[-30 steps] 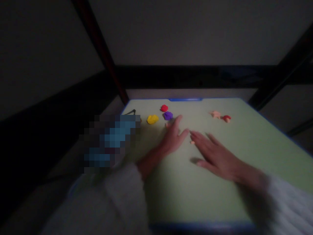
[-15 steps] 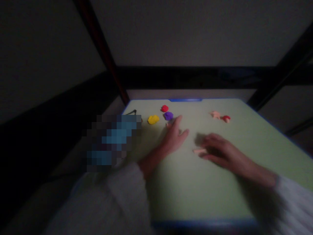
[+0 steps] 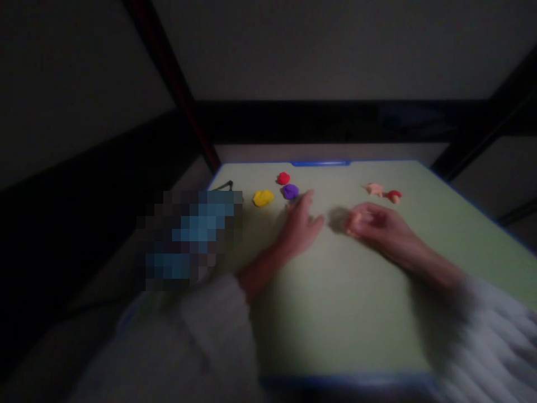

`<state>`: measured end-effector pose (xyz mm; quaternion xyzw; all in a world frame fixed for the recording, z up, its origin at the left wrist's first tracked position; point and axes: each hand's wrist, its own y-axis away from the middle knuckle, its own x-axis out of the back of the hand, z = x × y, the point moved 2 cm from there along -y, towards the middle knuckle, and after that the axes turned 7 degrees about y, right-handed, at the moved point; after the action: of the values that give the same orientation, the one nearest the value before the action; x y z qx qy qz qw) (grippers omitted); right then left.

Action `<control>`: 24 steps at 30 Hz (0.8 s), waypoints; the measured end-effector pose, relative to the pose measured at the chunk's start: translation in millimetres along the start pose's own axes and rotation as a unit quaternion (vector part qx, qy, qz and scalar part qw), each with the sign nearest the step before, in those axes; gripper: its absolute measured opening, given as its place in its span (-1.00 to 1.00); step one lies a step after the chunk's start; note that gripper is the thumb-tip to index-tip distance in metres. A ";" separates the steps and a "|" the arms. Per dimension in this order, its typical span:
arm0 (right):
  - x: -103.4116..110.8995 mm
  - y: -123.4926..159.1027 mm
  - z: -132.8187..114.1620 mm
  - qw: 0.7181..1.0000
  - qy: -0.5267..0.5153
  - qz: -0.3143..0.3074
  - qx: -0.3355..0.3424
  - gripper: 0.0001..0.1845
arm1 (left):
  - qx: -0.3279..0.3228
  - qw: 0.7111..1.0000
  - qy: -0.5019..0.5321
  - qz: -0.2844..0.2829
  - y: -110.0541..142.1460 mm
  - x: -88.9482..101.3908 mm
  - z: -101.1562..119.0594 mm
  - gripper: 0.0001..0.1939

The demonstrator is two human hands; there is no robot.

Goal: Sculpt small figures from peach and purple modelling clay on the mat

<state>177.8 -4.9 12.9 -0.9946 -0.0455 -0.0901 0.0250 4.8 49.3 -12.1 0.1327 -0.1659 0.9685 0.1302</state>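
Observation:
My right hand (image 3: pixel 375 226) is pinched, thumb against fingers, on a piece of peach modelling clay (image 3: pixel 352 230) that they mostly cover. It is over the pale green table (image 3: pixel 335 313). My left hand (image 3: pixel 300 224) lies on the table with thumb and fingers apart. Just past it sits a purple clay lump (image 3: pixel 290 191), and a small peach bit (image 3: pixel 288 207) peeks out beside its fingers. Farther off on the right are a peach clay figure with little points (image 3: pixel 375 189) and a red-capped mushroom shape (image 3: pixel 394 196).
A yellow clay lump (image 3: pixel 263 197) and a red one (image 3: pixel 283 178) are at the back left. Along the table's left edge lies a pixelated bluish object (image 3: pixel 197 229), with a dark thin bar (image 3: pixel 224 186) behind it. A blue rim (image 3: pixel 321 163) borders the table.
My right hand has closed on the peach clay strip that lay on the table and has moved away from me with it. My left hand stays nearly in place. The view has tilted slightly.

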 end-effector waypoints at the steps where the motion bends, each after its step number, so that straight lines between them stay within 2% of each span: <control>1: 0.1 0.0 -1.4 1.000 0.012 0.002 0.002 -0.68 | 0.001 1.000 0.000 0.001 -0.3 -0.1 -0.2 -0.43; 11: -5.7 3.8 -0.9 0.977 0.188 0.006 0.098 -0.73 | -0.004 1.000 -0.015 -0.004 0.3 1.1 2.2 -0.44; 24: -5.4 6.3 0.2 0.955 0.268 -0.029 0.124 -0.74 | -0.008 1.000 -0.015 0.004 0.3 0.6 0.2 -0.44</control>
<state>173.2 -11.7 11.4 -0.9211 -0.0764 -0.3478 0.1572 4.2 49.0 -11.8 0.1451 -0.1764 0.9656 0.1245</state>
